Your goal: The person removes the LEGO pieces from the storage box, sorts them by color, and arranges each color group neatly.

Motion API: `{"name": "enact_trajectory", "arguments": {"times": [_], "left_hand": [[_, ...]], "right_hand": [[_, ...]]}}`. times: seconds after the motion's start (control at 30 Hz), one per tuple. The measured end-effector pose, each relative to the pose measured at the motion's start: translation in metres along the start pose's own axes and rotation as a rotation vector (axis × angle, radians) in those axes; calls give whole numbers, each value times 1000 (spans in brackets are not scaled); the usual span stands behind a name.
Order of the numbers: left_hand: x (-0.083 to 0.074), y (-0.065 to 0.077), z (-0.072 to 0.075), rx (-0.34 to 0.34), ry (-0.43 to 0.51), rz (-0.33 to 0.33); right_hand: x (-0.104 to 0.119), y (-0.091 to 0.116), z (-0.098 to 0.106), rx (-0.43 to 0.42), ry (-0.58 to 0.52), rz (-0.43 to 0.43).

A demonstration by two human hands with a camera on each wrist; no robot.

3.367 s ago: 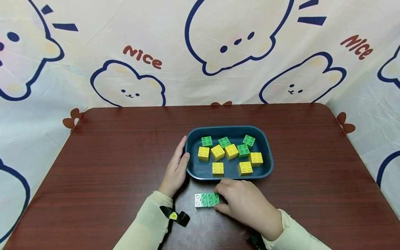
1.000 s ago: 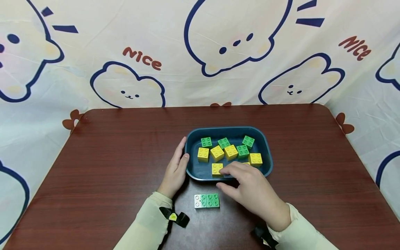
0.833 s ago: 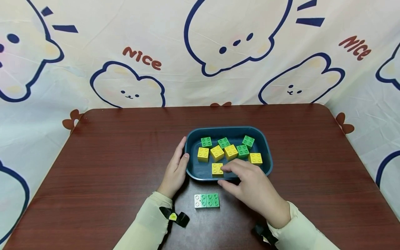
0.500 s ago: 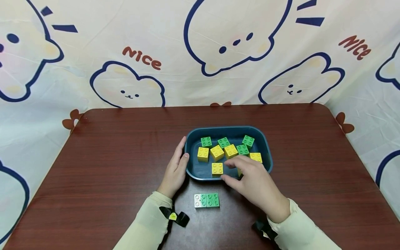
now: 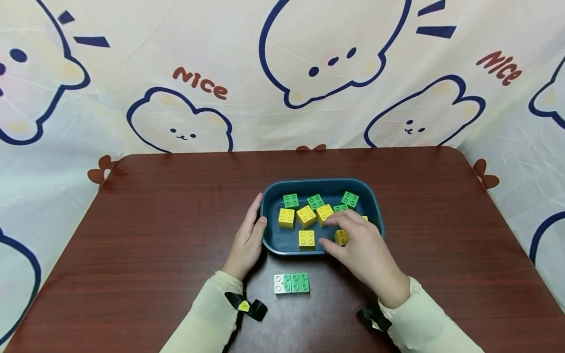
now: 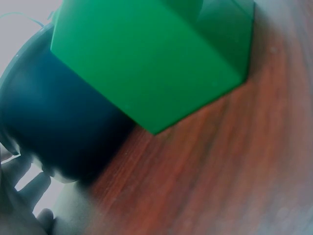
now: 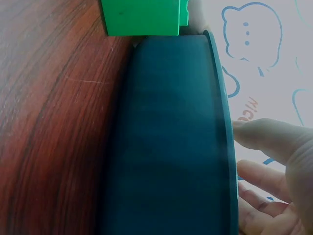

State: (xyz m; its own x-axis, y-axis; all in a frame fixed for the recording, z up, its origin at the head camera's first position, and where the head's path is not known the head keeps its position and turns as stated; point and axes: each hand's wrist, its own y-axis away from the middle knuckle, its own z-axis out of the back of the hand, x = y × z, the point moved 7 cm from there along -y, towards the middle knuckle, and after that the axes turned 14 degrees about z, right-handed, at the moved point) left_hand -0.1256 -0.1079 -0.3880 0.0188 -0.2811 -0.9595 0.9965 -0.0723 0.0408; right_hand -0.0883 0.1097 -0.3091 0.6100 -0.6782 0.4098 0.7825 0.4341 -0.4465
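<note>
My left hand (image 5: 247, 240) lies with its fingers along the left wall of a dark blue tray (image 5: 270, 238). Over the tray's front right is my right hand (image 5: 368, 252), thumb and fingers spread apart with nothing held. A yellow toy brick (image 5: 341, 238) shows partly under it, in the gap behind the thumb. Left of the thumb sits another yellow brick (image 5: 306, 239). A green brick (image 5: 340, 208) is half covered by the hand. On the table before the tray, a pair of green bricks (image 5: 300, 283) stands side by side, the left one whitened by glare.
More yellow bricks (image 5: 287, 218) and green bricks (image 5: 291, 200) lie loose in the tray. The brown table (image 5: 176, 220) runs back to a printed cloth (image 5: 265, 127). In the right wrist view, the tray wall (image 7: 171, 132) rises beside a green brick (image 7: 142, 17).
My right hand has left the green pair on the table and moved up over the tray, then a little to the right. The left hand stays where it was.
</note>
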Motion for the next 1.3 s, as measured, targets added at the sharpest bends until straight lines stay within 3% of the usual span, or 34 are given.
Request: {"name": "enact_trajectory", "arguments": {"times": [0.2,0.47,0.57,0.9,1.13,1.3], "left_hand": [[-3,2,0,4,-3,27],[-30,13,2,15,-4,59],[-29,12,1,16,1,56],[0,1,0,5,3,12],[-2,2,0,5,-3,31],[-18,8,1,17,6,53]], "right_hand": [[-3,0,-2,10,-1,-15],[-8,1,-3,35,11,-48],[-9,1,-1,28,9,-51],[-11,0,0,-1,16,-34],[-14,-1,3,-15,46,-36],[-17,-1,4,-25,64,-50]]}}
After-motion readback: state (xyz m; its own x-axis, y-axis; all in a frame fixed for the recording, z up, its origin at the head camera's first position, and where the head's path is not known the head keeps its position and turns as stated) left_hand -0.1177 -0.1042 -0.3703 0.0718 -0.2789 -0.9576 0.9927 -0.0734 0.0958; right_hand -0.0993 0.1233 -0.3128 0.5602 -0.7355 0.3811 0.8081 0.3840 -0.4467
